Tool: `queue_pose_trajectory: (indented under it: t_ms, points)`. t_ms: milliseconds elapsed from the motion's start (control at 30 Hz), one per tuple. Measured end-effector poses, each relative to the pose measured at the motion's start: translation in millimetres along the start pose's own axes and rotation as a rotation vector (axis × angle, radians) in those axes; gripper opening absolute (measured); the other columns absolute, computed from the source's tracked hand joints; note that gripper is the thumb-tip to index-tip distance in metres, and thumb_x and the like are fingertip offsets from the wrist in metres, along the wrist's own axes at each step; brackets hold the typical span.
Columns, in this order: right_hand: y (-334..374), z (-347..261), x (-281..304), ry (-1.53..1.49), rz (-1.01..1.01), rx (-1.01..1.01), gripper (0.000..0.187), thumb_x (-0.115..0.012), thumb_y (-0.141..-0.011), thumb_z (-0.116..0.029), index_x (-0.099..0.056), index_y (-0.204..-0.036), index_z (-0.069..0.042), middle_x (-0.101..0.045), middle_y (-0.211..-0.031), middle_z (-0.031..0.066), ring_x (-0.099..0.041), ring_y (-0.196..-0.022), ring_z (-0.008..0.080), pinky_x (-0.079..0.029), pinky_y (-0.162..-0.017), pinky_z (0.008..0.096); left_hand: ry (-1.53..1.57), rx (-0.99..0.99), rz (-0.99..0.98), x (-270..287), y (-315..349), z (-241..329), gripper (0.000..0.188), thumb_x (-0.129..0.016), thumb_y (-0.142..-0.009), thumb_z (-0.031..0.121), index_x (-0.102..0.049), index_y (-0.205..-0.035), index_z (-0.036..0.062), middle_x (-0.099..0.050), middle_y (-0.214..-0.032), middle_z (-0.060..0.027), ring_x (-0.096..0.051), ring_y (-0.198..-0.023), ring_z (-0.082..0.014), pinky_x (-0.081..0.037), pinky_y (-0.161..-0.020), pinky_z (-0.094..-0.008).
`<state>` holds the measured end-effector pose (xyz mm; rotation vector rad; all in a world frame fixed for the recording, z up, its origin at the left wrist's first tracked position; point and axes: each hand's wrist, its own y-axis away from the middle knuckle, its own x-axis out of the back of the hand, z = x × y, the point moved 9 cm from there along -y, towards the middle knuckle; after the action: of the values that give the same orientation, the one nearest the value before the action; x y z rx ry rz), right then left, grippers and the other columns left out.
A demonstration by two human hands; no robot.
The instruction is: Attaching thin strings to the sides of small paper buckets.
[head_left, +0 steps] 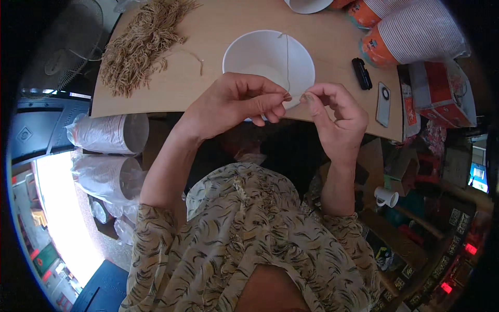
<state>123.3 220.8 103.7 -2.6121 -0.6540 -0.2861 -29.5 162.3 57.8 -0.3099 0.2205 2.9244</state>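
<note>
A large white paper bucket [243, 52] stands at the table's near edge, its open mouth tilted toward me. One thin tan cord [288, 60] runs from its far rim across the opening down to my fingertips. My left hand [244, 101] pinches the cord between thumb and fingers over the near rim. Close beside it, my right hand [340, 117] also pinches the cord, thumb against forefinger. The fingertips of both hands nearly touch, and the piece between them is too small to make out clearly. To the left lies a heap of similar tan cords [145, 47].
Stacked orange-and-white buckets [421, 34] in plastic wrap stand at the back right. Near the right edge lie a black oblong object [362, 74] and a phone [383, 104]. Wrapped bucket stacks [101, 134] sit below the table's left side; a white mug [386, 197] is lower right.
</note>
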Motion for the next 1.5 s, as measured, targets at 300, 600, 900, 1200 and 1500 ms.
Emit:
queue_pose_trajectory:
  t_ms: [300, 600, 900, 1200, 1500]
  points:
    - [-17.6, 0.9, -14.3, -0.285, -0.118, 0.041, 0.011, -0.066, -0.095, -0.004, -0.064, -0.103, 0.003, -0.070, -0.104, 0.0097, -0.061, -0.083, 0.0093, -0.051, -0.074, 0.0237, -0.085, -0.070, 0.099, 6.4, 1.1, 0.4, 0.019, -0.066, -0.099, 0.017, -0.072, -0.108, 0.0010, -0.072, -0.087, -0.0007, -0.062, -0.076, -0.0041, -0.051, -0.069, -0.0202]
    - [-32.9, 24.3, -34.1, -0.322, -0.212, -0.108, 0.012, -0.066, -0.097, -0.010, -0.065, -0.102, 0.000, -0.069, -0.087, 0.0038, -0.057, -0.069, 0.0049, -0.047, -0.061, 0.0203, -0.251, -0.182, 0.170, 13.7, 7.2, 6.8, 0.017, -0.065, -0.099, 0.015, -0.070, -0.105, -0.0005, -0.069, -0.093, -0.0007, -0.058, -0.080, -0.0061, -0.049, -0.071, -0.0236]
    - [-36.5, 31.7, -40.7, -0.369, -0.231, -0.218, 0.013, -0.068, -0.095, -0.011, -0.067, -0.099, 0.001, -0.066, -0.079, 0.0017, -0.054, -0.063, 0.0045, -0.043, -0.055, 0.0200, -0.438, -0.395, 0.281, 18.7, 12.2, 17.5, 0.010, -0.066, -0.096, 0.004, -0.070, -0.103, -0.0012, -0.066, -0.097, -0.0041, -0.060, -0.084, -0.0094, -0.049, -0.072, -0.0240]
    - [-36.0, 39.8, -44.0, -0.461, -0.219, -0.281, 0.010, -0.070, -0.091, -0.009, -0.069, -0.093, 0.001, -0.065, -0.076, 0.0011, -0.054, -0.062, 0.0056, -0.043, -0.056, 0.0220, -0.548, -0.584, 0.413, 11.1, 14.9, 29.0, 0.015, -0.072, -0.088, -0.002, -0.075, -0.102, 0.0018, -0.070, -0.091, -0.0075, -0.066, -0.079, -0.0138, -0.054, -0.066, -0.0268]
    - [-33.1, 40.3, -50.3, -0.404, -0.209, -0.309, 0.007, -0.068, -0.089, -0.006, -0.069, -0.088, 0.000, -0.063, -0.072, 0.0006, -0.054, -0.061, 0.0068, -0.043, -0.055, 0.0227, -0.666, -0.683, 0.662, 7.3, 27.4, 26.1, 0.021, -0.074, -0.085, -0.002, -0.069, -0.105, 0.0039, -0.072, -0.090, -0.0088, -0.068, -0.073, -0.0152, -0.056, -0.062, -0.0278]
